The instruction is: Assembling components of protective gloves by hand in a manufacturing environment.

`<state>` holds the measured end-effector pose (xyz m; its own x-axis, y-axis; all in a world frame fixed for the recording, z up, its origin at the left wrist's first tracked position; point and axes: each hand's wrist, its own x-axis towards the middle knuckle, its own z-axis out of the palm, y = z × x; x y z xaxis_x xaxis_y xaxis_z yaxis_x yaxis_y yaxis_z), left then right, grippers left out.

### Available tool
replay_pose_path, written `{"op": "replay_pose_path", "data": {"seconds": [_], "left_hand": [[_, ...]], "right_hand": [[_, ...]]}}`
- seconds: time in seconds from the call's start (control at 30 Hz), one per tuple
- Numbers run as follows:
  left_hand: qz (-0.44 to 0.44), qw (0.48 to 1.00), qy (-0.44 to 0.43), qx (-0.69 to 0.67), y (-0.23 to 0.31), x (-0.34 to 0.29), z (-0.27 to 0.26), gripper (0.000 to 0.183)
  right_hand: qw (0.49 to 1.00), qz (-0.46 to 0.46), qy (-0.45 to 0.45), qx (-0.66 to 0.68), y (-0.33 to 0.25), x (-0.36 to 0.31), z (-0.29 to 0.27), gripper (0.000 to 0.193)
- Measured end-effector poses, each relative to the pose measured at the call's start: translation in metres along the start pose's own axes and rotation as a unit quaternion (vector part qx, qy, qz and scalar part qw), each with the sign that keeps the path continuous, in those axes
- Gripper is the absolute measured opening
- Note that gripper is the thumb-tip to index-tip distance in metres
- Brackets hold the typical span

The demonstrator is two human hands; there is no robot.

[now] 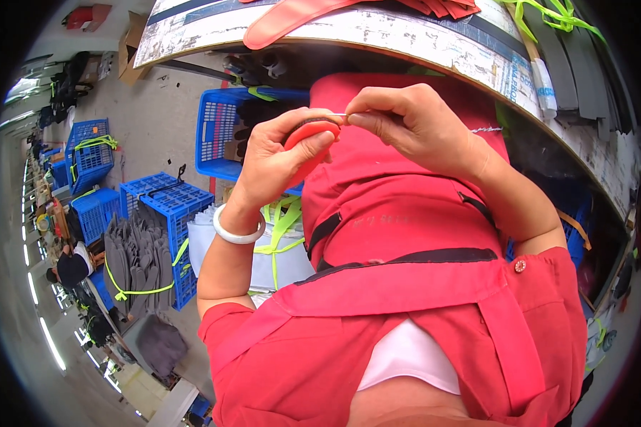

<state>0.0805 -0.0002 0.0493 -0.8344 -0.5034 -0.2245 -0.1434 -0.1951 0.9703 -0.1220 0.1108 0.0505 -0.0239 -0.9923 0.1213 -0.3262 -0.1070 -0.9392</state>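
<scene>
My left hand (272,158) is closed around a rounded red piece (310,132) with a dark edge; its kind I cannot tell. The thumb presses on its red face, and the fingers hide its far side. Close by on the right, my right hand (411,122) pinches a thin silvery pin-like rod (337,114) between thumb and forefinger. The rod's other end meets the left fingertips at the top of the red piece. Both hands are raised over the lap of my red apron (384,203).
Ahead runs a worn white worktable (399,44) bearing red strap-like pieces (281,23). Dark grey strips (573,67) lie at its right. A blue crate (217,132) stands below; more crates, tied grey pieces (139,260) and a strapped white bundle (292,249) fill the left.
</scene>
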Motion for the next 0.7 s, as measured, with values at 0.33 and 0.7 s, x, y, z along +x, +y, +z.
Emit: {"op": "replay_pose_path", "data": {"seconds": [0.33, 0.7], "left_hand": [[-0.023, 0.999, -0.011, 0.021, -0.0073, 0.0035, 0.0047, 0.021], [-0.003, 0.998, -0.021, 0.061, -0.0106, 0.0021, 0.0062, 0.02]], "right_hand": [[0.997, -0.018, -0.029, -0.067, 0.0054, -0.0051, -0.0003, 0.014], [0.998, 0.022, -0.047, -0.044, 0.0068, -0.0092, 0.0036, 0.016]]}}
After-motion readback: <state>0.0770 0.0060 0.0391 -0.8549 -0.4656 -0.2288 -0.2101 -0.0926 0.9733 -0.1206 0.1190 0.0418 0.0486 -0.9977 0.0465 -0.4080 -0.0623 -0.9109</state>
